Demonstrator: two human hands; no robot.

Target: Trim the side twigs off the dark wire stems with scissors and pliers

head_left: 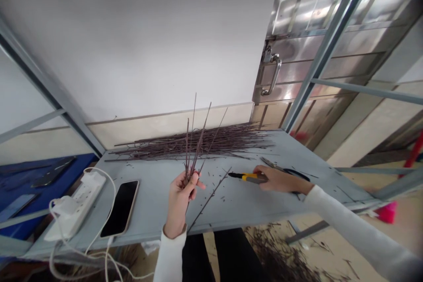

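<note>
Thin dark twigs (195,150) stand upright, clasped in the closed left hand (181,198) above a grey bench (238,205); the right hand (280,179) grips what looks like a yellow-handled craft knife (246,177).

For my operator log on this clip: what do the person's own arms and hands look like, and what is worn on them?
The left sleeve and right sleeve are long, white and plain, with no visible markings. The left hand and right hand are bare, with no gloves, and no cables show on them.
</note>
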